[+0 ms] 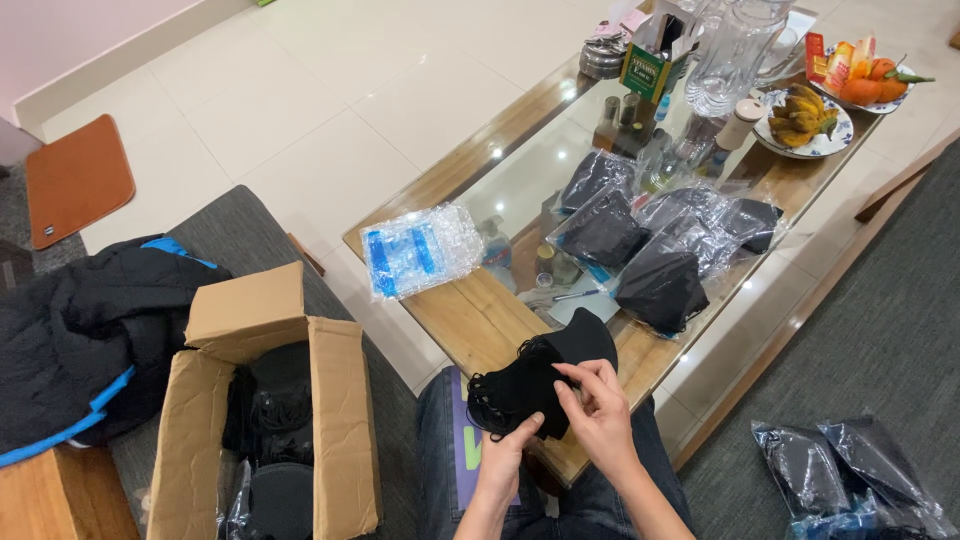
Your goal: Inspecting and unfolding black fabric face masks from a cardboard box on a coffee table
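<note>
My left hand (507, 452) grips the underside of a stack of black face masks (545, 375) over my lap, at the near edge of the glass-topped wooden table (470, 310). My right hand (600, 405) pinches the front of the same stack, fingers curled on its edge. Black ear loops bunch out at the stack's left side. Several clear bags filled with black masks (660, 285) lie on the table just beyond my hands. A pile of empty clear bags with blue strips (420, 250) rests to the left of them.
An open cardboard box (330, 420) holding black masks stands on the grey sofa at my left, beside a black and blue jacket (90, 340). More filled bags (850, 475) lie at the lower right. Glass jugs (730, 50), fruit plates (805, 115) and jars crowd the table's far end.
</note>
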